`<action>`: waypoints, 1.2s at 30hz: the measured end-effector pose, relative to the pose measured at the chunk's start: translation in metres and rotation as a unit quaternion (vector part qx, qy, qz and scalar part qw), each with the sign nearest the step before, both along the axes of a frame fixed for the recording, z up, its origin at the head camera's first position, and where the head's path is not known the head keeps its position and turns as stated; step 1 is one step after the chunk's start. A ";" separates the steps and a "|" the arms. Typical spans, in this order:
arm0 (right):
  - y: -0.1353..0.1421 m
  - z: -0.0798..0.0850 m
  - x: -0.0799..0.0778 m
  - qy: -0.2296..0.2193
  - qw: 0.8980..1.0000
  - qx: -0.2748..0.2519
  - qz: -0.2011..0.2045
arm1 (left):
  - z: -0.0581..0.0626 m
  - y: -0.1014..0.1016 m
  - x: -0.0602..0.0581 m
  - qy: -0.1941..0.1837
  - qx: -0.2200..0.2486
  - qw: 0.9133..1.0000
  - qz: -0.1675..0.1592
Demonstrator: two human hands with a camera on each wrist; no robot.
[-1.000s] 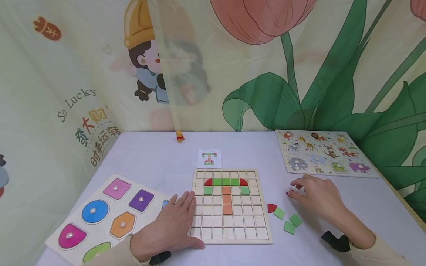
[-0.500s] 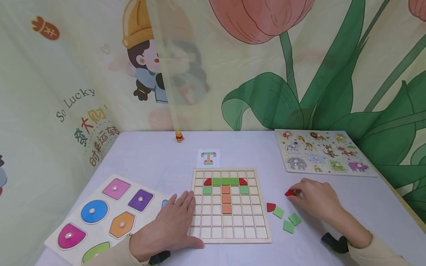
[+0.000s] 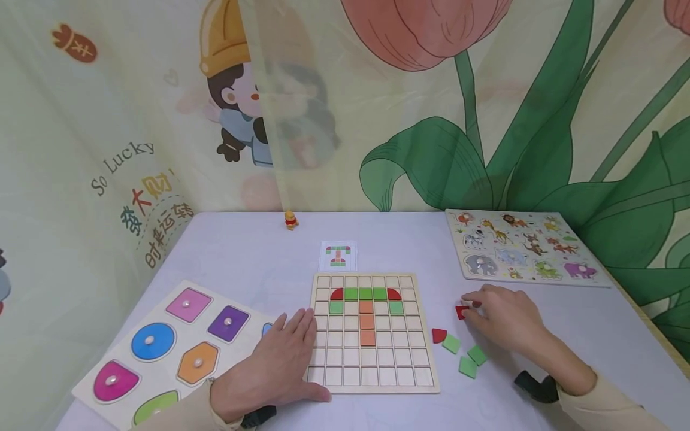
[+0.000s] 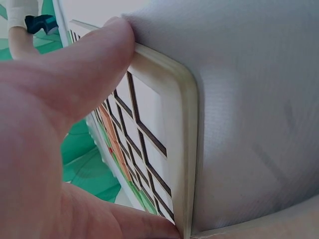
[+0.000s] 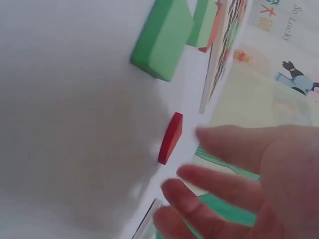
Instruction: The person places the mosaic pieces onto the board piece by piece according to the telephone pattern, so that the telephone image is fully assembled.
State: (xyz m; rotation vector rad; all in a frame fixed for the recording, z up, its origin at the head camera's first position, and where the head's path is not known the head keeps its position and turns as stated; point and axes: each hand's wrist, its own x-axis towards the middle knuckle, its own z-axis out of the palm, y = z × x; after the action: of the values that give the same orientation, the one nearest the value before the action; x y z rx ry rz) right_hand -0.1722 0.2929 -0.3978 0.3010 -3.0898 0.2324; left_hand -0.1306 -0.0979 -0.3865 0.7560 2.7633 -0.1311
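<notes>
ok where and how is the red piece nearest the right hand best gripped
Probably by opposite side edges, pinched from above: the red piece appears to lie flat on the table, its thin rim showing and the nearest green piece lying apart from it.

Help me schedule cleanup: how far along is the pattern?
Done: red-and-green top, orange stem on the wooden grid board. Under way: right hand beside a red quarter-round tile, not holding it. Remaining: the base the white card shows, with another such tile and three green squares loose.
</notes>
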 end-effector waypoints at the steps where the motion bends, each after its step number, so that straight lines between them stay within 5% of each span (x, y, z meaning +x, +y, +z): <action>1: 0.000 0.001 0.000 0.004 1.000 0.000 -0.008 | 0.000 0.000 0.000 0.001 -0.001 1.000 0.000; 8: -0.004 0.000 -0.001 0.013 0.999 0.023 -0.028 | 0.000 0.000 0.000 0.012 -0.007 1.000 -0.006; 25: -0.018 -0.010 -0.001 0.028 0.999 0.021 0.021 | 0.001 0.000 0.000 0.005 -0.005 1.000 -0.001; 36: -0.012 -0.006 0.000 0.040 0.993 -0.102 0.037 | -0.001 -0.001 0.000 0.004 -0.001 1.000 -0.003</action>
State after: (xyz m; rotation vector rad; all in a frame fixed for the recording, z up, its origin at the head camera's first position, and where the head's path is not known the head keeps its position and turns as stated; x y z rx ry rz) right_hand -0.1718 0.2813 -0.4040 0.4074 -2.9469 0.5208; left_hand -0.1302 -0.0992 -0.3872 0.7657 2.7675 -0.1377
